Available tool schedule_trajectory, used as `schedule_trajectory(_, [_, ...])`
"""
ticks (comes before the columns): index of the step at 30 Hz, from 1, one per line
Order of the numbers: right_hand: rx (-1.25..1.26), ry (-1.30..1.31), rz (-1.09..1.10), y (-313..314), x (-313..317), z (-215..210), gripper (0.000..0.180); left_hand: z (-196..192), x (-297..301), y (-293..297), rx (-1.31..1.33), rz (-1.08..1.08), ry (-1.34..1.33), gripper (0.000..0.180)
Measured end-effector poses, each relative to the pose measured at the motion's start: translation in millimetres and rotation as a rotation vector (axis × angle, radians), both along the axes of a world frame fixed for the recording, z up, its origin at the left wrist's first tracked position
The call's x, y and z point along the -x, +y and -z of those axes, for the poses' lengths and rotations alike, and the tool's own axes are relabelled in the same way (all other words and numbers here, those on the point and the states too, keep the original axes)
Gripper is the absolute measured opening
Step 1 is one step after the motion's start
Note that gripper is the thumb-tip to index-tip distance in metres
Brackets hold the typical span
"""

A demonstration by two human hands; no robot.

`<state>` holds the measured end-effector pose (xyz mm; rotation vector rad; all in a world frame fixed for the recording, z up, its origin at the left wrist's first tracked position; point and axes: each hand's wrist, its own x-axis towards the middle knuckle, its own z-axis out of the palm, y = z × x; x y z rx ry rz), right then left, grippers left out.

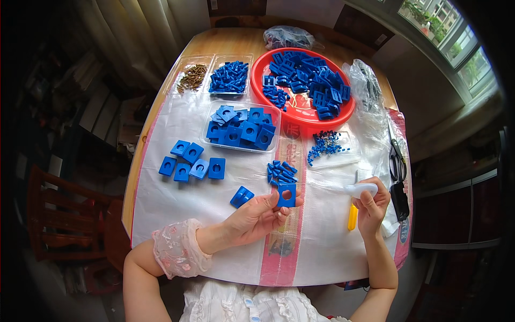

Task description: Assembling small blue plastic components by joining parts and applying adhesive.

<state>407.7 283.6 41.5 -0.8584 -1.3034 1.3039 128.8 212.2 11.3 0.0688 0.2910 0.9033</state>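
My left hand (251,219) pinches a flat blue plastic plate with a round hole (287,200) between thumb and fingers, above the middle of the table. My right hand (372,208) is closed around a white-handled tool (360,189); its thin, pale shaft points left toward the plate, and whether the tip touches it is hard to tell. Just beyond the plate lies a small pile of blue pegs (280,173). A blue block-shaped part (242,197) rests left of the plate. Under my right hand is a yellow tool (352,217), partly hidden.
Several holed blue plates lie loose (199,169) near a clear tub of them (213,140). Farther back are trays of brass-coloured screws (192,78) and blue pegs (229,78), and a red basin (300,114) of blue parts. Tiny blue pieces (326,146), plastic bags, and black scissors (398,161) are right.
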Motion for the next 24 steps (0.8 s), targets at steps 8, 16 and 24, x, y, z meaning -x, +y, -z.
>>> schedule_trajectory(8, [0.01,0.002,0.002,0.2,0.2,-0.1,0.025,-2.5,0.2,0.6,-0.003,0.007,-0.009,0.054])
schedule_trajectory(16, [-0.001,0.001,0.001,0.3,-0.3,-0.6,0.025,-0.2,-0.2,0.0,0.006,0.003,-0.023,0.054])
schedule_trajectory(24, [0.02,0.036,-0.01,1.9,-0.8,-1.0,0.027,0.3,0.8,-0.5,0.011,-0.023,-0.014,0.055])
